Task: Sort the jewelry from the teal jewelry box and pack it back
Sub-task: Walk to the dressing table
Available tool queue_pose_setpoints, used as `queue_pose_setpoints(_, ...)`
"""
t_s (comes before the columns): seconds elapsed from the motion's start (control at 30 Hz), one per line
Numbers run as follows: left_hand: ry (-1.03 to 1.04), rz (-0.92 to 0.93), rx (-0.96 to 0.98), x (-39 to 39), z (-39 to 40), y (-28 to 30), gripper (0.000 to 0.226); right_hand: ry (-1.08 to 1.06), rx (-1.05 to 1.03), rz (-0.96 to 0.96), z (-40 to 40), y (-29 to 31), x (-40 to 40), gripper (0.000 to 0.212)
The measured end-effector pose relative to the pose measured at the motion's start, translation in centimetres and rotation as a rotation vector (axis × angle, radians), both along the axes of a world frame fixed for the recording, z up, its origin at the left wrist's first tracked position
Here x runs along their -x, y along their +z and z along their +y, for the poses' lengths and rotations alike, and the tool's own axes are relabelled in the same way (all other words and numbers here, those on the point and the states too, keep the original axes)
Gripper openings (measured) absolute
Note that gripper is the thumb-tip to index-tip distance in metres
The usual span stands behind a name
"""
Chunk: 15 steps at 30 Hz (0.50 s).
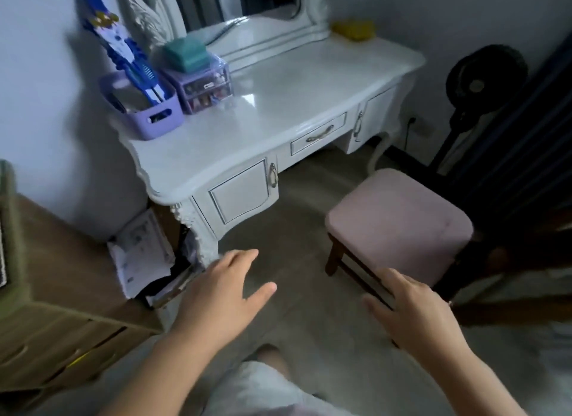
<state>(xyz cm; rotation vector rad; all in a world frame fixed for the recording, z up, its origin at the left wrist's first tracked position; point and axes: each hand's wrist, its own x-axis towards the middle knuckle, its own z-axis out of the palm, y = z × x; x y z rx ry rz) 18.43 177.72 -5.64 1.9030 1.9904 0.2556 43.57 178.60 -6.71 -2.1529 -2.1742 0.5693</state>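
Observation:
The teal jewelry box [185, 54] sits closed on top of a small purple drawer organizer [202, 89] at the back left of the white dressing table [278, 112]. My left hand [221, 295] hovers low in front of the table's left leg, fingers straight and spread, holding nothing. My right hand [414, 310] is stretched out near the pink stool [399, 223], fingers relaxed and empty. Both hands are far from the box. No jewelry shows outside the containers.
A purple basket [145, 112] with a blue toy stands left of the organizer. A mirror [235, 10] rises behind, a yellow object [354, 29] lies at the back right. A wooden cabinet [62, 307] stands at left, papers beside it, a black fan [486, 72] at right.

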Motion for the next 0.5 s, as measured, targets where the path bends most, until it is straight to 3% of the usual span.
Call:
queue_pose_setpoints(0.2,0.106,-0.033,0.038,3.8,13.1,-2.2,0.062,0.096,-0.034,0.032,16.0,-1.0,3.4,0.045)
queue_pose_setpoints(0.5,-0.050,0.047,0.012,7.7,37.8,0.3,0.061,0.070,-0.090,0.100,38.9,0.8,8.7,0.054)
